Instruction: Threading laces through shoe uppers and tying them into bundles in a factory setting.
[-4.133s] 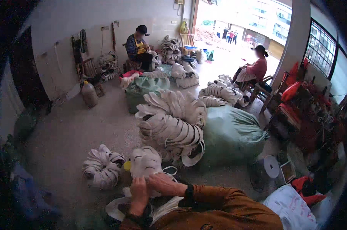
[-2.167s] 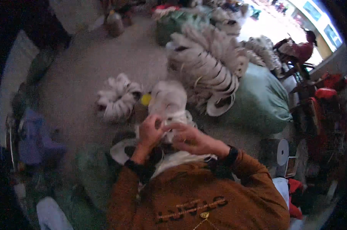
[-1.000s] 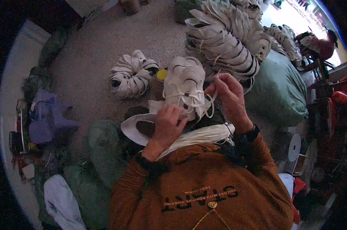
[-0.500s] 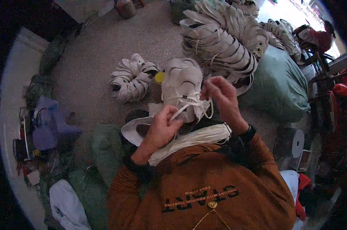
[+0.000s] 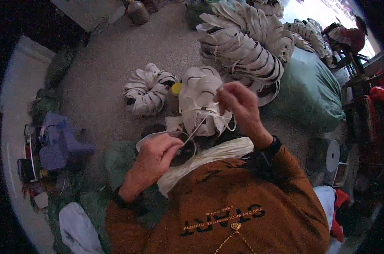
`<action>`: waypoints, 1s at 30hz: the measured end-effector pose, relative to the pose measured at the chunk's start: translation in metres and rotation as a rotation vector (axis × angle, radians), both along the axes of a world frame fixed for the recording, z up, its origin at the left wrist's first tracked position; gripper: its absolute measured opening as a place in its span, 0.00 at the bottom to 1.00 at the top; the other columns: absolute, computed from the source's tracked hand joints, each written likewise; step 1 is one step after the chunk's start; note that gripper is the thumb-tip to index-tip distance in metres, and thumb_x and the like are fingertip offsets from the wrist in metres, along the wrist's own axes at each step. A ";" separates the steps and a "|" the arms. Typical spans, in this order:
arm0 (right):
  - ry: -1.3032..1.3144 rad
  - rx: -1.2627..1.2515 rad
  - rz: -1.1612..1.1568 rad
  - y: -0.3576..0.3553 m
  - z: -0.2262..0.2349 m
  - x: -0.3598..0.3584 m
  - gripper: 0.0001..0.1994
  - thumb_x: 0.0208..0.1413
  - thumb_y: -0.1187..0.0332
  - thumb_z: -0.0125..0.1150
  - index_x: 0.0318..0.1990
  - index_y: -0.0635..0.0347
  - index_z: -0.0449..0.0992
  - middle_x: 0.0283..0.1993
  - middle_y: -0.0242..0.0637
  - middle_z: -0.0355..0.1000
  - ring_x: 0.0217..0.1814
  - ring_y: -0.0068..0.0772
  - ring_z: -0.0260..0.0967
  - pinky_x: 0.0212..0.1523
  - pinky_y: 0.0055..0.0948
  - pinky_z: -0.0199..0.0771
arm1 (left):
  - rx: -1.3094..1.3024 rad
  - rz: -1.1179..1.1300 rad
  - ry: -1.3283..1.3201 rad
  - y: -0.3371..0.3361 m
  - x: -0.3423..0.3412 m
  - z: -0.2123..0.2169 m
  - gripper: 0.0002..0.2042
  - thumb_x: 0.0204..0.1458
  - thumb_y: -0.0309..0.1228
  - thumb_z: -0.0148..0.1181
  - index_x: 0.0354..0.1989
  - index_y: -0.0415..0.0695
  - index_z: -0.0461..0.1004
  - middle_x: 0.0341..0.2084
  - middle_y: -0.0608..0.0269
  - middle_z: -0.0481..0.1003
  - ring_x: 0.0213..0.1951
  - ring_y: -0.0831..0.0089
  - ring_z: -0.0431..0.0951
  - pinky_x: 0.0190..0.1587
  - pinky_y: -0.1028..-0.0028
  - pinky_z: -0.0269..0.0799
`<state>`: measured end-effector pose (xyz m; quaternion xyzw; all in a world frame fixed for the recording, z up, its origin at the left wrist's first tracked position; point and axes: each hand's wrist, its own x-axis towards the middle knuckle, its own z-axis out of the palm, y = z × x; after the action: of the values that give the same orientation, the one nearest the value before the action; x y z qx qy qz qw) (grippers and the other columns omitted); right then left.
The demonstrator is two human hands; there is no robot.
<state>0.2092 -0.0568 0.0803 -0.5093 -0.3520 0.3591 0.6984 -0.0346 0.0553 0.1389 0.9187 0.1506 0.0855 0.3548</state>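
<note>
A white shoe upper [image 5: 200,91] stands in front of me with laces threaded across its opening. My left hand [image 5: 154,161] is closed in a pinch on a white shoelace [image 5: 196,129], which runs taut from the upper down to my fingers. At the upper's right side my right hand [image 5: 241,106] is raised, its thumb and fingers pressed together; what they pinch is hidden. A slack loop of lace hangs below that hand. Across my lap lies a bundle of cream laces [image 5: 209,156].
Nested white uppers form a large stack [image 5: 243,46] at the far right and a smaller ring [image 5: 147,89] at the left. A yellow disc [image 5: 176,88] lies beside the upper. There is a green sack [image 5: 306,93] at right, and a purple stool [image 5: 60,144] at left.
My left hand has moved down and left, drawing the shoelace out straight. The right hand has shifted slightly left, over the upper's edge.
</note>
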 end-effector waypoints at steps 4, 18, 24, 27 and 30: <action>-0.207 0.128 0.174 -0.003 -0.020 -0.040 0.07 0.61 0.72 0.55 0.44 0.64 0.73 0.39 0.34 0.75 0.43 0.23 0.70 0.46 0.27 0.72 | -0.020 0.058 -0.113 -0.013 0.020 0.011 0.04 0.52 0.24 0.60 0.35 0.38 0.75 0.29 0.51 0.76 0.34 0.54 0.77 0.34 0.63 0.72; -0.566 -0.012 0.176 -0.010 -0.013 -0.054 0.08 0.60 0.72 0.54 0.45 0.64 0.71 0.37 0.46 0.71 0.38 0.37 0.70 0.40 0.36 0.70 | -0.313 0.327 -0.113 -0.026 0.023 0.001 0.09 0.55 0.22 0.54 0.44 0.37 0.71 0.30 0.50 0.77 0.28 0.63 0.81 0.33 0.66 0.75; -0.623 0.047 0.345 -0.007 -0.002 -0.051 0.06 0.58 0.71 0.55 0.40 0.63 0.69 0.33 0.49 0.71 0.34 0.55 0.71 0.34 0.41 0.71 | -0.099 0.172 -0.078 -0.020 0.025 -0.006 0.11 0.51 0.19 0.56 0.43 0.40 0.70 0.30 0.49 0.77 0.35 0.58 0.81 0.38 0.67 0.74; -0.748 0.016 0.372 -0.010 -0.009 -0.051 0.08 0.58 0.70 0.53 0.42 0.62 0.68 0.33 0.51 0.70 0.36 0.58 0.71 0.35 0.45 0.72 | -0.014 0.163 -0.032 -0.021 0.022 -0.014 0.07 0.54 0.26 0.59 0.38 0.40 0.71 0.24 0.49 0.76 0.29 0.48 0.79 0.32 0.60 0.73; -0.832 -0.101 0.409 -0.017 -0.003 -0.052 0.08 0.57 0.70 0.53 0.43 0.61 0.67 0.32 0.51 0.70 0.38 0.61 0.71 0.35 0.47 0.72 | 0.062 0.099 -0.124 -0.021 0.019 -0.023 0.05 0.53 0.27 0.59 0.36 0.39 0.73 0.25 0.49 0.76 0.29 0.47 0.78 0.32 0.60 0.73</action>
<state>0.1571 -0.0734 0.0768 -0.5636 -0.6776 0.2712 0.3870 -0.0153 0.0342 0.1154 0.9136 0.1711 0.1642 0.3303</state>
